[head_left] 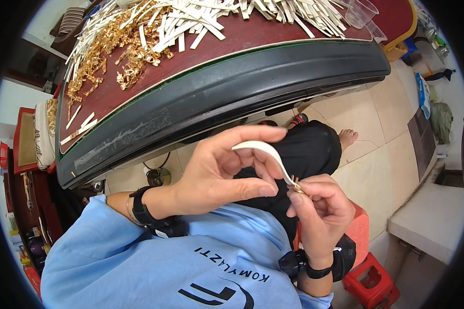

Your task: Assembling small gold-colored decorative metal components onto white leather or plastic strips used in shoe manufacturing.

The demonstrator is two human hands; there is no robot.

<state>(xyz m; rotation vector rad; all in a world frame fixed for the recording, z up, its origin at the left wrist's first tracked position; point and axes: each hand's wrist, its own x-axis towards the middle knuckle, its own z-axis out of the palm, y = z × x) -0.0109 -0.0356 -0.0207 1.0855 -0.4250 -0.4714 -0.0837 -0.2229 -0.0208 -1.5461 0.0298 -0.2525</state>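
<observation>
A thin white strap [273, 154] curves in an S between my two hands, above my lap. My left hand [211, 165] is cupped round its upper end, the index finger stretched above it and the thumb below. My right hand [322, 208] pinches the lower end, where a small gold-coloured metal buckle [297, 189] sits. My fingertips partly hide the buckle, so I cannot tell how the strap runs through it.
On the dark red table [154, 77] lie many white straps [201, 23] and a heap of gold buckles [93, 59]. A clear plastic cup [360, 13] lies at its far right. A black edge [227, 92] runs along its front. Red plastic stools [371, 280] stand at right.
</observation>
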